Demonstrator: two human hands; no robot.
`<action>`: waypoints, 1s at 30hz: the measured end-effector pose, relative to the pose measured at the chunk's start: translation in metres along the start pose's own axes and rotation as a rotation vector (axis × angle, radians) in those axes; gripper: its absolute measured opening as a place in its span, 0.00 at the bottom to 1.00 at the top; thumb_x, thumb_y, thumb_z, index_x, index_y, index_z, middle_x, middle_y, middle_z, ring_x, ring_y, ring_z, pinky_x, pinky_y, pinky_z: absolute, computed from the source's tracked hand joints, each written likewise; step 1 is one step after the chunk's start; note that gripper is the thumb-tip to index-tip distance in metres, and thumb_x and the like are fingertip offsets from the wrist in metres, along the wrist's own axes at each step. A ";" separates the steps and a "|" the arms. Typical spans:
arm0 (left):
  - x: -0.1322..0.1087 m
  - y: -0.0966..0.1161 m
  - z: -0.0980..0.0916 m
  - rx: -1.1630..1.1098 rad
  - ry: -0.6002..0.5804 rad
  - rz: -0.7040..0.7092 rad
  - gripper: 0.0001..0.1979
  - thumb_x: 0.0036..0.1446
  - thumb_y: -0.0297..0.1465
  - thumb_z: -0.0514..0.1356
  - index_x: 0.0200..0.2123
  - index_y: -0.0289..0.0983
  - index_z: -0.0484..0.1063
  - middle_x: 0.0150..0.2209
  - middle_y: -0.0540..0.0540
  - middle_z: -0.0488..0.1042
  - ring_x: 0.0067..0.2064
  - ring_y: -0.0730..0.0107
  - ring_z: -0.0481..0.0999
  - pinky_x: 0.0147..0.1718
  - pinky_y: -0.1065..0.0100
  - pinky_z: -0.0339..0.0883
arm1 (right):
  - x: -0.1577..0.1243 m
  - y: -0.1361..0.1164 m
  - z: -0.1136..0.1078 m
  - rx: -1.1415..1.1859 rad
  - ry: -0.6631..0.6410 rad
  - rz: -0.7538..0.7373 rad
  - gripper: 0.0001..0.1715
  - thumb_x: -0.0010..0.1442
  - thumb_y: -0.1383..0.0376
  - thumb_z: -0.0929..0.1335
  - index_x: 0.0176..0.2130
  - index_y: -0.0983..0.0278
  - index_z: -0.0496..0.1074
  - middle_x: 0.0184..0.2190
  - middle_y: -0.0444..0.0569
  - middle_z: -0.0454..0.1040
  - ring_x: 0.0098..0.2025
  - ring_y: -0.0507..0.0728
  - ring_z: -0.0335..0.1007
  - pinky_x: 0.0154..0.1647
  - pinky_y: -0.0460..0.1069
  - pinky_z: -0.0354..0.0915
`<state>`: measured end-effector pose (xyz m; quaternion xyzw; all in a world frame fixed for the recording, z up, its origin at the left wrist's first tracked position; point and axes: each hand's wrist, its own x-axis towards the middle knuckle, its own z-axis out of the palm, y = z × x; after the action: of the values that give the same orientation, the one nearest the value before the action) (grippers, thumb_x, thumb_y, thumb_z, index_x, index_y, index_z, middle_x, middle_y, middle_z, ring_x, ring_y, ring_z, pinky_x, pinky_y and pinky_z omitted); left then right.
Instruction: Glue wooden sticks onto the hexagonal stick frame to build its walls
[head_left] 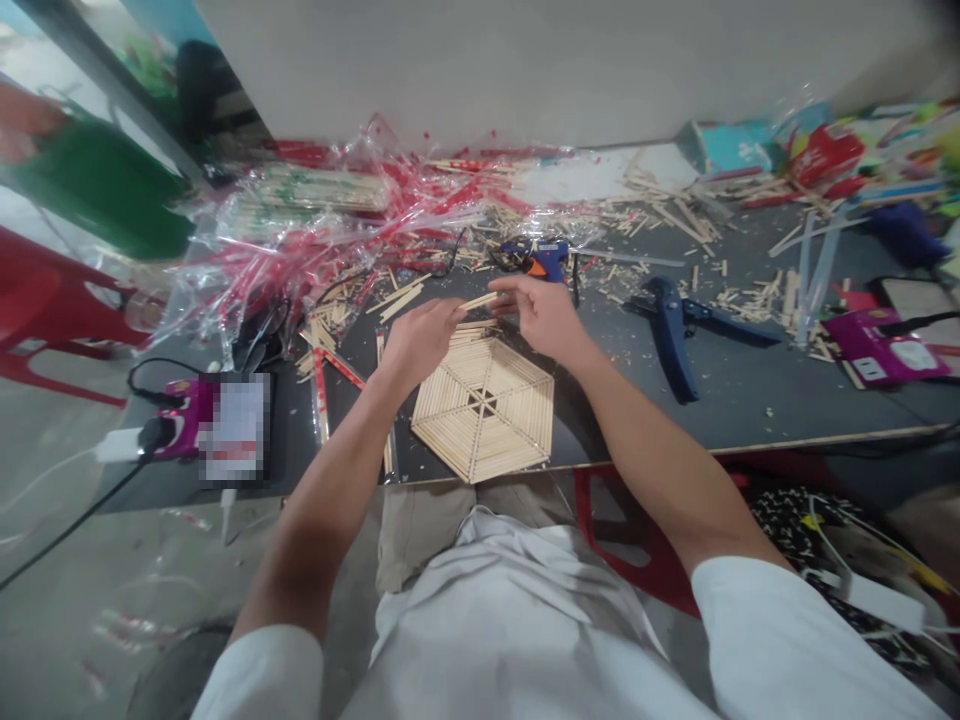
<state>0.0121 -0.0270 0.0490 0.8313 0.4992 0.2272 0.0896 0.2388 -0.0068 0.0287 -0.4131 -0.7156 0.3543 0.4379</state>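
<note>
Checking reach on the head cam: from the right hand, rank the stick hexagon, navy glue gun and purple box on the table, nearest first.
From the right hand:
1. Stick hexagon frame: just below the hand, at the table's near edge.
2. Navy glue gun: to the right, mid-table.
3. Purple electrical box: far right of the table.

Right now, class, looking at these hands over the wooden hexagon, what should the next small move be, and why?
Probably lower the short stick onto the top edge of the wooden hexagon and line it up. The right hand pinches it just above that edge, where other sticks already lie stacked.
</note>
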 end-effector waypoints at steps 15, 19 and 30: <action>-0.004 -0.004 0.007 -0.109 0.050 0.133 0.13 0.72 0.32 0.57 0.49 0.40 0.82 0.46 0.43 0.86 0.47 0.65 0.85 0.46 0.65 0.75 | -0.007 -0.019 0.016 -0.094 -0.007 -0.084 0.17 0.66 0.51 0.70 0.45 0.61 0.78 0.43 0.53 0.82 0.44 0.59 0.79 0.44 0.54 0.76; -0.003 -0.004 0.006 -0.100 -0.004 0.123 0.12 0.71 0.32 0.58 0.47 0.40 0.83 0.46 0.43 0.86 0.47 0.65 0.85 0.46 0.65 0.75 | -0.005 -0.019 0.011 0.004 -0.105 -0.031 0.14 0.65 0.55 0.71 0.43 0.63 0.78 0.40 0.52 0.83 0.37 0.56 0.78 0.41 0.53 0.76; 0.000 -0.007 0.003 -0.124 0.027 0.113 0.15 0.74 0.36 0.56 0.48 0.38 0.83 0.45 0.42 0.86 0.47 0.63 0.84 0.48 0.63 0.75 | -0.002 -0.017 -0.003 0.045 -0.252 -0.027 0.19 0.70 0.65 0.63 0.53 0.62 0.78 0.54 0.53 0.82 0.49 0.58 0.81 0.53 0.56 0.77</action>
<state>0.0078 -0.0232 0.0438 0.8479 0.4375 0.2737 0.1214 0.2375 -0.0147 0.0442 -0.3457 -0.7621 0.4135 0.3586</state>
